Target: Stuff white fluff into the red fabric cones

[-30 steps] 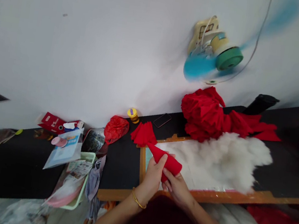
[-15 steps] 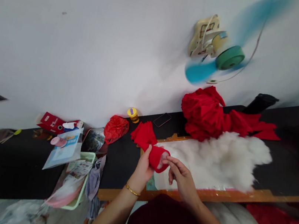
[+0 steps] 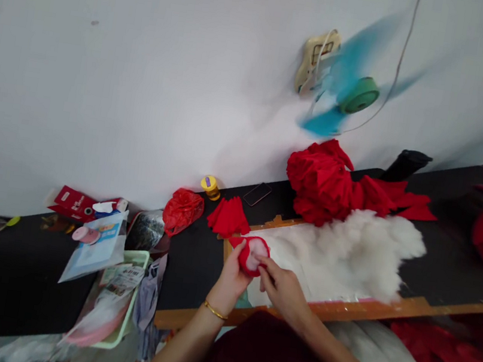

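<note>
My left hand (image 3: 232, 273) is closed around a small red fabric pouch (image 3: 245, 255), its round opening turned up toward me. White stuffing (image 3: 257, 251) fills the opening. At the pouch's right rim, my right hand (image 3: 282, 287) has its thumb and index finger close together, a fingertip touching the stuffing; the thumb's exact contact is partly hidden. Just behind the pouch lies a fanned stack of red fabric pieces (image 3: 230, 217). To the right, a large heap of white fiber filling (image 3: 367, 251) spreads over a white sheet (image 3: 261, 293) on the black table.
A big red fabric pile (image 3: 321, 181) lies by the wall beneath a spinning blue fan (image 3: 358, 95). A phone (image 3: 258, 194), a yellow-lidded jar (image 3: 210, 186) and a red plastic bag (image 3: 183, 211) sit along the back. A green basket (image 3: 131, 310) stands in the gap at left.
The pouch has tilted so its opening faces up toward me, showing more stuffing. My right fingers have moved slightly left and down at the rim. The whole view has shifted a little.
</note>
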`<state>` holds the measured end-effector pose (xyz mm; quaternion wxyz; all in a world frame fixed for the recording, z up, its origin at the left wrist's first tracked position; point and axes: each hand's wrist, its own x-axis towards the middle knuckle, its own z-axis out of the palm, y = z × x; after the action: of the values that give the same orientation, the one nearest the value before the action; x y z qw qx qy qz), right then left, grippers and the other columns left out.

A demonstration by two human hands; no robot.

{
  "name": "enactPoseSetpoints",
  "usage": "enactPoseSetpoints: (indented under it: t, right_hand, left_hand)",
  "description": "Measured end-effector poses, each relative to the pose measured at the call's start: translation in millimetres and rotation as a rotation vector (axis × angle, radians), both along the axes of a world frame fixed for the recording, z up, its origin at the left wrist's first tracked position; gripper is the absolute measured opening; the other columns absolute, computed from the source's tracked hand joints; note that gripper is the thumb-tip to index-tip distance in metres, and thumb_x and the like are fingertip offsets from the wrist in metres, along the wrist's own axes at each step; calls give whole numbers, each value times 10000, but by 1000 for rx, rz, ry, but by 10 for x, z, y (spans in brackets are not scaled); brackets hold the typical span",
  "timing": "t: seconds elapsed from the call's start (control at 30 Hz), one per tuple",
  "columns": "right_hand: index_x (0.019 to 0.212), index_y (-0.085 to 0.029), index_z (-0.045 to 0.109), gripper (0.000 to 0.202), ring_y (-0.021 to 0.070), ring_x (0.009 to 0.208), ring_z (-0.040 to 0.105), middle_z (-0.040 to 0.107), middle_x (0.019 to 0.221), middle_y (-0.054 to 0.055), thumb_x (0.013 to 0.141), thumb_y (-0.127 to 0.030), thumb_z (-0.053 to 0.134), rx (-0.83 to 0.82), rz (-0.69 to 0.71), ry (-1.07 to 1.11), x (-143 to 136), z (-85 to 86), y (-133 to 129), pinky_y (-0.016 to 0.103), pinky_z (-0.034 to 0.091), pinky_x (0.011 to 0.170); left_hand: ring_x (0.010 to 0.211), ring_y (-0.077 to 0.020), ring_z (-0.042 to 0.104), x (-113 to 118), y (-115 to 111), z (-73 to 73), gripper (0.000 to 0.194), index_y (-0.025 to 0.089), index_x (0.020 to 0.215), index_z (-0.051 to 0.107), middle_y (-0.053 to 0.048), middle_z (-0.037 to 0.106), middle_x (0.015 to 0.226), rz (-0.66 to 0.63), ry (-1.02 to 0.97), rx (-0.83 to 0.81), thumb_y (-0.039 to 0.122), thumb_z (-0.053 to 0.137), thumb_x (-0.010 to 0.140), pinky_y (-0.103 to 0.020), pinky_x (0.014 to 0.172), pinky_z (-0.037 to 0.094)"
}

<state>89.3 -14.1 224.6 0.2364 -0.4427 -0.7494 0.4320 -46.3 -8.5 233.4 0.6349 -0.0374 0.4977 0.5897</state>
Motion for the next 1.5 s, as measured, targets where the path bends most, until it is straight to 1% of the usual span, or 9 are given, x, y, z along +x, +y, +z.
enactPoseSetpoints:
  t: [0.1, 0.27, 0.47, 0.63, 0.73, 0.87, 1.1, 1.3, 1.5]
  right_hand:
    - [1366, -235, 565, 454, 201, 566, 649, 715, 651, 37, 943, -314, 421, 99, -36, -163, -1, -13, 31, 276, 437, 593]
    - [1211, -244, 685, 373, 207, 558, 632, 736, 701, 97, 917, -242, 455, 203, 40, -370, -96, -62, 13, 272, 369, 545]
    - [1195, -257, 669, 337, 180, 523, 581, 633, 570, 11, 947, -318, 449, 103, -42, -89, 60, -5, -61, 268, 390, 566]
    - [1287, -226, 570, 484, 163, 641, 561, 663, 997, 74, 809, -291, 601, 138, -248, 66, 220, 21, 117, 296, 465, 645]
    - [1043, -227, 675, 364, 168, 701, 584, 658, 973, 57, 719, -153, 526, 87, -173, 174, 223, -45, 205, 295, 481, 674]
    - [853, -211, 685, 232, 157, 624, 549, 674, 813, 27, 695, -175, 520, -36, -237, 274, 218, -169, 195, 289, 466, 625]
    - [939, -198, 677, 220, 128, 547, 499, 624, 683, -11, 774, -316, 593, -294, -261, 321, 311, -276, 171, 256, 425, 518]
    - [1256, -215, 524, 533, 156, 739, 616, 622, 1111, 64, 771, -384, 668, -390, -134, 442, 365, -342, 126, 312, 548, 613]
    - [1160, -194, 553, 407, 154, 634, 586, 629, 768, -14, 775, -313, 612, -317, -181, 297, 293, -483, 44, 285, 503, 568]
  left_hand:
    - [731, -175, 687, 0, -5, 90, 186, 108, 914, 681, -95, 732, 864, 21, -143, 36, 268, 674, 820, -274, 732, 566]
    - [662, -149, 660, 27, -55, 80, 151, 134, 866, 670, -54, 715, 774, 18, -76, -20, 219, 734, 759, -242, 660, 548]
    - [622, -139, 643, -34, -100, -13, 186, 147, 816, 649, -21, 697, 710, -26, 9, 9, 212, 768, 688, -262, 690, 545]
    - [879, -253, 710, 18, -215, 86, 306, 122, 954, 694, -122, 749, 924, -149, -12, 108, 237, 790, 688, -375, 881, 540]
    - [992, -314, 694, 109, -296, 106, 285, 139, 928, 707, -137, 757, 932, -218, 66, 128, 152, 780, 652, -420, 928, 519]
    - [1016, -334, 687, 139, -361, 68, 275, 173, 876, 712, -125, 765, 932, -261, 128, 134, 92, 758, 618, -434, 923, 519]
    - [1010, -309, 695, 39, -359, -47, 329, 130, 975, 700, -148, 754, 990, -201, -6, 122, 285, 795, 701, -406, 915, 533]
    - [1055, -312, 680, 22, -293, -121, 263, 146, 944, 696, -160, 750, 983, -151, -37, 44, 275, 766, 725, -413, 929, 526]
    - [1014, -312, 693, 118, -352, -154, 243, 170, 890, 689, -141, 755, 971, -186, 63, 113, 227, 796, 679, -414, 920, 523]
